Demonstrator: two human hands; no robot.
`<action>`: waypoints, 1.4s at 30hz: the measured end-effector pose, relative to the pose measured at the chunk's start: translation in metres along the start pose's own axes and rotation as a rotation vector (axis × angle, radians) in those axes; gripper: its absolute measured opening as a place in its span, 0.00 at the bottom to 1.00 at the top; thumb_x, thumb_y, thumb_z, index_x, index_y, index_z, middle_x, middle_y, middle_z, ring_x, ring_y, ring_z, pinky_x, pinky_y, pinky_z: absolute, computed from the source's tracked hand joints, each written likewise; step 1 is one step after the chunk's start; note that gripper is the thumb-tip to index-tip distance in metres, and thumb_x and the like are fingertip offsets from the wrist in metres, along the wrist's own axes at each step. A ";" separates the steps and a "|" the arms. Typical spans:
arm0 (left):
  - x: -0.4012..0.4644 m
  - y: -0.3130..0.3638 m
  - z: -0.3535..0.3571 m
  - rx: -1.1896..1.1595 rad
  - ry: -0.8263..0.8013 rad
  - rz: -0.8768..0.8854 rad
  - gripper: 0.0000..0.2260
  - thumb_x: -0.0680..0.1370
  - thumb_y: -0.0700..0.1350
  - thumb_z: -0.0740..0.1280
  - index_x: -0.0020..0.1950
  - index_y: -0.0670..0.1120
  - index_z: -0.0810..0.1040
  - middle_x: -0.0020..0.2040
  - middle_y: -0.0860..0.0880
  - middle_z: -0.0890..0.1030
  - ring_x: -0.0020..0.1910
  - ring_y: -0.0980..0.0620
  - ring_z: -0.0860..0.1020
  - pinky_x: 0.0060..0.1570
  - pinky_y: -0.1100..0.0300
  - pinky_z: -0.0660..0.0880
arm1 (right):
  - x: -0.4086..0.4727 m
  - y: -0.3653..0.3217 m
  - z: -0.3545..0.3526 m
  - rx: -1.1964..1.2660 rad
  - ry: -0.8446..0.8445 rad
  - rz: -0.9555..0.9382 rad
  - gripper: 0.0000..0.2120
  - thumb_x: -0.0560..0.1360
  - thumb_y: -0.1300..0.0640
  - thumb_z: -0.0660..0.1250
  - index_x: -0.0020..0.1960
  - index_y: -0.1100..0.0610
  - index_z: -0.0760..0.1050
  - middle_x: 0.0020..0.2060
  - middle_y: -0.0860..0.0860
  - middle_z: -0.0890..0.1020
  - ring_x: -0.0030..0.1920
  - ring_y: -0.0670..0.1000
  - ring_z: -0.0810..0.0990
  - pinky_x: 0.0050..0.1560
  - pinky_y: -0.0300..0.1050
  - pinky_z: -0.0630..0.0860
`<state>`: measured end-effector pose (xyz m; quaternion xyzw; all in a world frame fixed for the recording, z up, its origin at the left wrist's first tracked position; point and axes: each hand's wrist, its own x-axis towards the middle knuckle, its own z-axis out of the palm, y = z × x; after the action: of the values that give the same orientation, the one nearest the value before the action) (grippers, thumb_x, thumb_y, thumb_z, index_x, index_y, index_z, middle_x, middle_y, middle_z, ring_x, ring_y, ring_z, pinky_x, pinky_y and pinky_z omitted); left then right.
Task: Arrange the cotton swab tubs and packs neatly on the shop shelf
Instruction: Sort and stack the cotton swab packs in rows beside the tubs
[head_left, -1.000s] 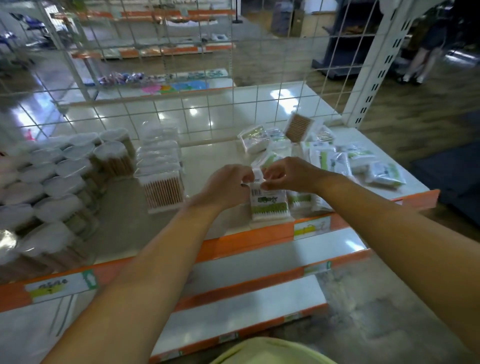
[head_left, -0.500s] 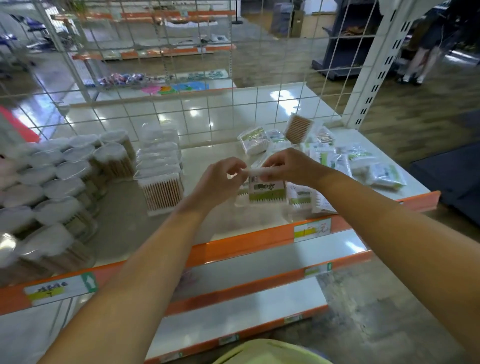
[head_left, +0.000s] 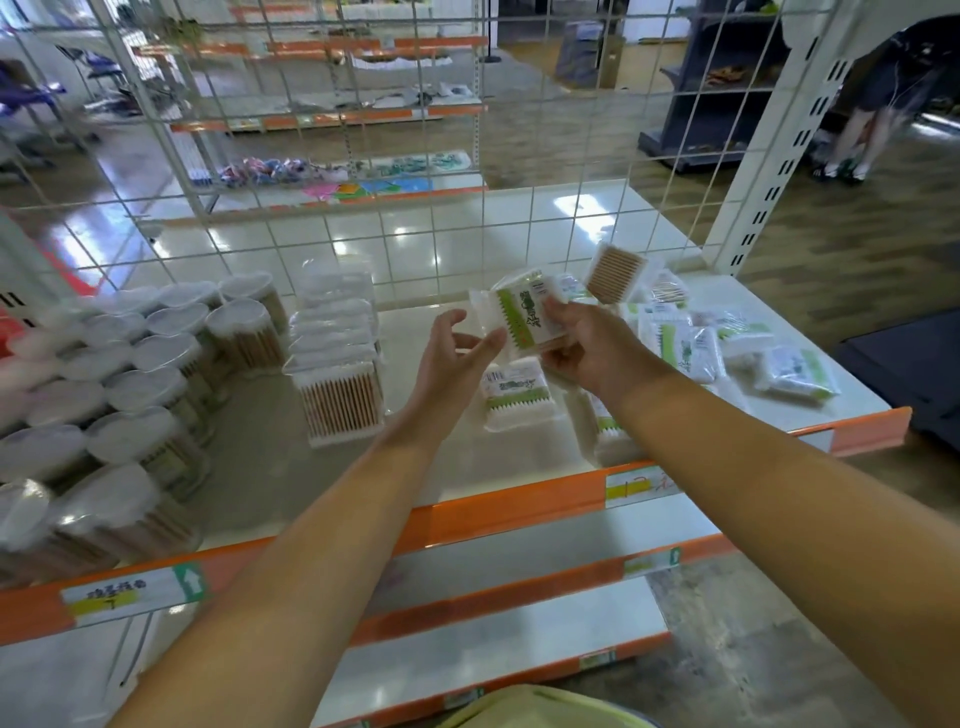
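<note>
My right hand (head_left: 587, 343) grips a white-and-green cotton swab pack (head_left: 522, 317), held tilted above the shelf (head_left: 467, 478). My left hand (head_left: 452, 353) is beside it with fingers loosely spread, its fingertips touching the pack's left edge. Below the hands, another green-label pack (head_left: 514, 397) lies flat on the shelf. A loose heap of packs (head_left: 727, 348) sits to the right. A row of square swab boxes (head_left: 337, 364) runs down the shelf's middle. Round swab tubs (head_left: 130, 374) fill the left side.
A wire grid panel (head_left: 415, 182) backs the shelf, and a white upright post (head_left: 779, 130) stands at the right. Orange-edged lower shelves (head_left: 519, 582) jut out below. A person's legs (head_left: 862, 130) are at the far right.
The pack has been lifted off the shelf and turned sideways in my right hand. My left hand let go of its top and opened beside it. Both hands moved up and back.
</note>
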<state>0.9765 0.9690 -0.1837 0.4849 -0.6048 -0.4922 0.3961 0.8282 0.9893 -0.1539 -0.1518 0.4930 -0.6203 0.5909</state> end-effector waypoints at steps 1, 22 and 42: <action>0.000 0.001 0.002 -0.014 -0.002 -0.007 0.26 0.75 0.52 0.68 0.69 0.46 0.63 0.52 0.45 0.78 0.49 0.49 0.79 0.46 0.54 0.76 | 0.001 0.003 0.002 0.034 0.004 0.010 0.04 0.74 0.62 0.68 0.47 0.62 0.76 0.42 0.56 0.83 0.40 0.52 0.82 0.35 0.42 0.79; 0.030 0.037 -0.032 -0.167 0.130 0.052 0.07 0.71 0.38 0.72 0.44 0.47 0.77 0.38 0.48 0.78 0.37 0.50 0.79 0.29 0.64 0.73 | -0.010 0.006 0.025 -0.787 0.163 -0.679 0.04 0.73 0.62 0.66 0.47 0.57 0.75 0.40 0.48 0.77 0.42 0.46 0.75 0.43 0.37 0.73; 0.008 0.040 -0.010 -0.320 0.096 0.057 0.04 0.78 0.39 0.63 0.47 0.42 0.77 0.40 0.45 0.79 0.40 0.52 0.80 0.42 0.55 0.81 | -0.017 0.028 0.036 -0.841 -0.030 -0.784 0.08 0.75 0.52 0.67 0.49 0.56 0.78 0.42 0.45 0.82 0.46 0.42 0.80 0.48 0.37 0.77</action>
<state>0.9767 0.9604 -0.1427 0.4210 -0.5128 -0.5471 0.5104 0.8763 0.9940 -0.1528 -0.5538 0.5957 -0.5414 0.2127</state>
